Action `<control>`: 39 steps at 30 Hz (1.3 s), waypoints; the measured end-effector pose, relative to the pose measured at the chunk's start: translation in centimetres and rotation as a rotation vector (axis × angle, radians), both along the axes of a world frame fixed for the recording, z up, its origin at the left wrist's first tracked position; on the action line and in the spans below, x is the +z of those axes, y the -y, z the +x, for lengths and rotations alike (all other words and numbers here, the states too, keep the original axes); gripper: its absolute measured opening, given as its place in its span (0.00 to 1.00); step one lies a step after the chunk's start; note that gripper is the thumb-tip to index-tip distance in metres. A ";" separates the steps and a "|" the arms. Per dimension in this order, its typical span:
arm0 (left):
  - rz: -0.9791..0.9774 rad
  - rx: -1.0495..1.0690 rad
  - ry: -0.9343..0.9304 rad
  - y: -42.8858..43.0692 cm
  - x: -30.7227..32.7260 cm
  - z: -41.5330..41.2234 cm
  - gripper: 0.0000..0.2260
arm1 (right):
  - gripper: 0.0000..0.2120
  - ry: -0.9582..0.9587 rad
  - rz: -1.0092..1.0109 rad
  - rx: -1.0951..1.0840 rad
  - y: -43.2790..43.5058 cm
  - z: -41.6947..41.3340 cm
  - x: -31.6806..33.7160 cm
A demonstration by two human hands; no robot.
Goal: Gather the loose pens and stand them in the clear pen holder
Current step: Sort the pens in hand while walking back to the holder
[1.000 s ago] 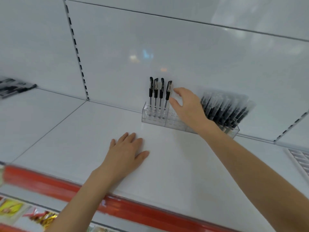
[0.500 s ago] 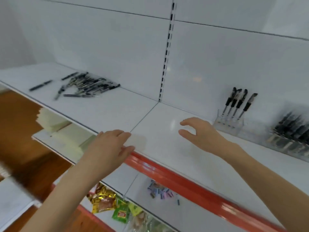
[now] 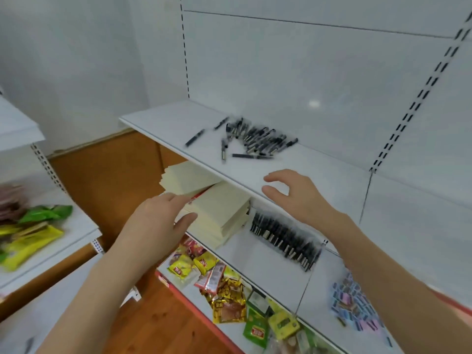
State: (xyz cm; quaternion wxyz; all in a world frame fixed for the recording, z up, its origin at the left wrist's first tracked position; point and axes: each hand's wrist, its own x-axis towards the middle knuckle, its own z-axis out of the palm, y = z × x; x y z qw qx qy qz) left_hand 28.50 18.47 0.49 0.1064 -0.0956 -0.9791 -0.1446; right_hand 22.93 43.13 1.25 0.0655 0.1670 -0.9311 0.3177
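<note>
Far left: side rack (image 3: pixel 76 236) with green and yellow snack packets (image 3: pixel 33 231), blurred, well apart from either hand.

Left hand (image 3: pixel 155 223): forearm comes up from the lower left, palm down, held in the air. Its fingers (image 3: pixel 176 200) are straight and close together, pointing forward and right. The thumb is spread off to the side. They hold nothing. The tips lie in front of the cream paper stacks (image 3: pixel 219 210) on the second shelf; contact cannot be told.

Loose pens (image 3: pixel 258 139): a black heap lying flat on the white top shelf (image 3: pixel 332 180), a few strays on its left side. The heap sits beyond both hands, up and to the right of the left fingers, just past and a little left of the right fingers. Neither hand touches it.

Right hand (image 3: pixel 298 198): forearm reaches in from the lower right, hand hovering over the front edge of the top shelf. The fingers (image 3: pixel 275 178) are loosely curved, forefinger above and thumb below with an open gap between them. Nothing is in the grip.

Below the right hand, on the second shelf: a row of dark pens (image 3: pixel 283 236) side by side, just right of the paper stacks.

Bottom shelf, beneath both hands: mixed snack packets (image 3: pixel 227 292). Further right, under the right forearm, small blue and pink items (image 3: pixel 352 307), too blurred to identify.
</note>
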 end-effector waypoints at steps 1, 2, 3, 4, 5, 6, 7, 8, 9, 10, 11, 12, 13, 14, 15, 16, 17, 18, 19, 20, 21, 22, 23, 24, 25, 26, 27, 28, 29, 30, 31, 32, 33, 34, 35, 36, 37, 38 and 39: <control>0.012 0.009 0.004 1.0 -0.2 -0.8 0.21 | 0.14 0.009 -0.004 0.002 1.0 -1.0 -0.1; 0.015 0.018 0.011 1.9 -0.4 -1.7 0.21 | 0.14 0.016 0.002 0.003 1.9 -2.0 -0.2; 0.006 0.023 0.017 2.8 -0.6 -2.6 0.21 | 0.15 0.017 0.020 0.004 2.7 -3.2 -0.2; -0.005 0.023 0.021 3.7 -0.9 -3.5 0.21 | 0.15 0.014 0.048 0.006 3.4 -4.4 -0.2; -0.011 0.022 0.021 4.6 -1.1 -4.6 0.21 | 0.15 0.005 0.082 0.007 4.0 -5.6 -0.2; -0.015 0.017 0.022 5.5 -1.4 -5.8 0.21 | 0.15 -0.005 0.116 0.008 4.6 -7.0 -0.1; -0.018 0.011 0.020 6.0 -1.5 -6.7 0.21 | 0.15 -0.012 0.143 0.008 5.0 -8.1 0.0; -0.019 0.003 0.014 6.5 -1.7 -7.9 0.21 | 0.15 -0.015 0.159 0.005 5.4 -9.3 0.2; -0.016 -0.008 0.006 7.1 -1.8 -9.2 0.21 | 0.15 -0.015 0.169 -0.003 5.9 -10.7 0.3; -0.012 -0.019 0.001 7.4 -1.9 -10.6 0.21 | 0.15 -0.017 0.179 -0.016 6.4 -12.0 0.5; -0.010 -0.032 -0.003 7.7 -1.8 -12.0 0.21 | 0.15 -0.020 0.188 -0.029 6.7 -13.2 0.7; -0.006 -0.049 -0.002 7.9 -1.5 -13.4 0.21 | 0.15 -0.022 0.194 -0.042 7.1 -14.3 0.9; 0.002 -0.065 0.005 8.1 -1.2 -14.7 0.21 | 0.15 -0.022 0.197 -0.056 7.4 -15.2 1.0; 0.009 -0.079 0.016 8.1 -0.9 -15.8 0.21 | 0.15 -0.026 0.203 -0.069 7.6 -16.1 1.2; 0.014 -0.091 0.017 8.2 -0.6 -16.9 0.21 | 0.14 -0.035 0.213 -0.085 7.9 -16.9 1.3; 0.019 -0.105 0.012 8.2 -0.3 -18.0 0.21 | 0.14 -0.046 0.219 -0.102 8.2 -17.7 1.4; 0.032 -0.121 0.008 8.2 0.0 -19.0 0.20 | 0.13 -0.050 0.221 -0.120 8.4 -18.5 1.6; 0.042 -0.135 0.020 8.2 0.3 -20.0 0.20 | 0.12 -0.047 0.223 -0.134 8.6 -19.2 1.6; 0.043 -0.147 0.036 8.0 0.4 -21.0 0.20 | 0.12 -0.036 0.230 -0.145 8.8 -19.7 1.7; 0.029 -0.163 0.060 7.9 0.3 -22.2 0.19 | 0.12 -0.020 0.241 -0.156 9.0 -20.1 1.7; 0.008 -0.180 0.087 7.7 0.1 -23.4 0.19 | 0.13 -0.008 0.254 -0.173 9.1 -20.4 1.7; -0.020 -0.198 0.118 7.5 -0.3 -24.8 0.19 | 0.14 0.000 0.266 -0.195 9.1 -20.7 1.7; -0.057 -0.220 0.133 7.3 -0.8 -26.2 0.18 | 0.15 0.008 0.271 -0.222 9.1 -20.8 1.7; -0.103 -0.247 0.134 7.2 -1.4 -27.6 0.18 | 0.15 0.018 0.267 -0.252 8.9 -20.9 1.6; -0.146 -0.281 0.125 7.0 -1.8 -28.9 0.18 | 0.15 0.030 0.261 -0.290 8.7 -21.0 1.4; -0.175 -0.317 0.107 6.7 -2.2 -30.2 0.19 | 0.14 0.047 0.259 -0.336 8.4 -21.0 1.2; -0.183 -0.338 0.095 6.5 -2.3 -31.2 0.20 | 0.15 0.065 0.260 -0.384 8.2 -20.9 1.0; -0.185 -0.362 0.081 6.3 -2.4 -32.3 0.21 | 0.15 0.078 0.259 -0.430 8.0 -20.7 0.8; -0.174 -0.380 0.076 6.3 -2.5 -33.3 0.20 | 0.15 0.086 0.254 -0.476 7.9 -20.4 0.7; -0.174 -0.407 0.068 6.2 -2.6 -34.4 0.19 | 0.15 0.093 0.247 -0.525 7.9 -20.1 0.5; -0.186 -0.434 0.058 6.1 -2.6 -35.4 0.19 | 0.15 0.100 0.241 -0.573 8.1 -19.7 0.5; -0.197 -0.465 0.051 5.9 -2.7 -36.5 0.19 | 0.15 0.107 0.234 -0.616 8.4 -19.5 0.4; -0.189 -0.487 0.060 5.6 -2.6 -37.4 0.20 | 0.16 0.110 0.227 -0.651 8.7 -19.4 0.2; -0.173 -0.508 0.076 5.3 -2.4 -38.1 0.20 | 0.16 0.115 0.219 -0.684 8.9 -19.4 0.0; -0.152 -0.521 0.094 4.9 -2.1 -38.7 0.20 | 0.17 0.123 0.212 -0.718 9.1 -19.5 -0.3; -0.128 -0.532 0.106 4.3 -1.9 -39.2 0.19 | 0.17 0.128 0.204 -0.747 9.3 -19.6 -0.5; -0.099 -0.535 0.123 3.7 -1.6 -39.6 0.20 | 0.17 0.133 0.197 -0.772 9.4 -19.7 -0.7; -0.065 -0.534 0.140 3.0 -1.4 -40.0 0.21 | 0.16 0.143 0.191 -0.795 9.5 -19.8 -1.0; -0.027 -0.524 0.155 2.3 -1.1 -40.2 0.24 | 0.16 0.153 0.185 -0.816 9.6 -20.0 -1.1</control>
